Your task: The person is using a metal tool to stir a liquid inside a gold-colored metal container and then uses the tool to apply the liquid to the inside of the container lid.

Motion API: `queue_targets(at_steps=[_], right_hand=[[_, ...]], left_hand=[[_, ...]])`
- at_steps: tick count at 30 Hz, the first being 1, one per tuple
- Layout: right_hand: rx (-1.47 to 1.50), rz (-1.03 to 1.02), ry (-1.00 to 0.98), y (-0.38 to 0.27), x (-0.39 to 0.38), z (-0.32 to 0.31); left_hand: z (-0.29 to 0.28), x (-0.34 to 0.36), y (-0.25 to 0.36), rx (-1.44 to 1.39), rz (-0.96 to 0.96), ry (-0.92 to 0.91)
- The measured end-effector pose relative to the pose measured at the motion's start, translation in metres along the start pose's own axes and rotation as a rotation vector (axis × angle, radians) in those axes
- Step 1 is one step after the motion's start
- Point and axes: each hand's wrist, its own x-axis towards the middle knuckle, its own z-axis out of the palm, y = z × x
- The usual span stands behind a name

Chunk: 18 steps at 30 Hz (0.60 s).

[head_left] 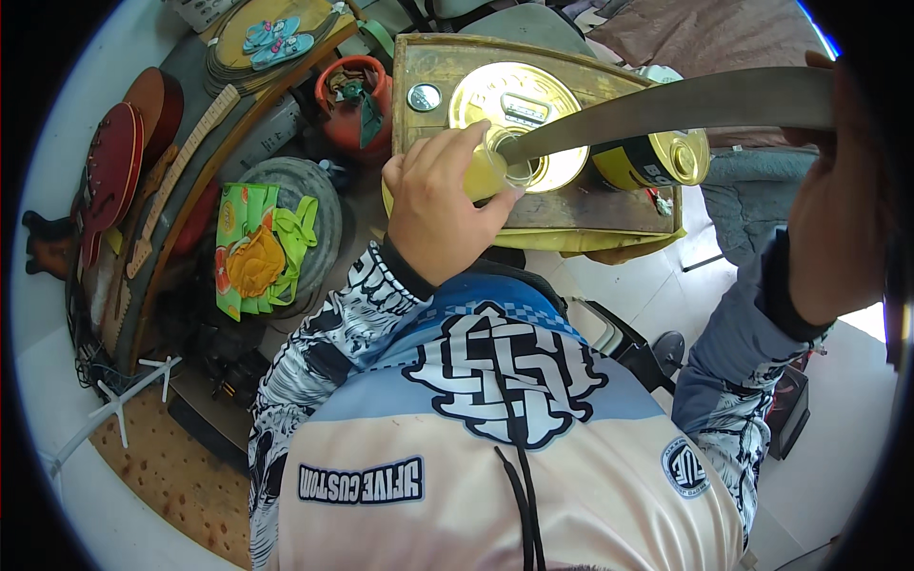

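Note:
My left hand [447,195] is closed round a small clear cup [487,173] with pale yellow stuff inside, over the near part of a wooden tabletop [419,59]. On the right, my raised right hand [845,205] grips one end of a long flat grey metal strip [685,103]. The strip reaches leftward, and its narrow far end is at the mouth of the cup; how deep it sits is hidden. Behind the cup lies a big round gold lid or tin [466,93]. To the right, a black and yellow can [628,164] lies on its side.
A small round silver cap [425,96] lies at the tabletop's left. Left of the table are a red bucket [381,90], a green and orange bag [233,243] on a round grey support, a guitar neck [181,181] and a red guitar body [112,171]. Grey cloth [762,195] is at right.

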Motion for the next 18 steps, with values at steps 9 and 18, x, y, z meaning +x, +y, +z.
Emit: queue_targets(at_steps=[9, 18], right_hand=[[0.152, -0.045, -0.011, -0.014, -0.059, 0.092], [0.123, 0.012, -0.108, 0.006, -0.085, 0.105]], left_hand=[[0.002, 0.005, 0.001, -0.025, -0.004, 0.022], [-0.003, 0.003, -0.002, -0.034, -0.005, 0.021]])
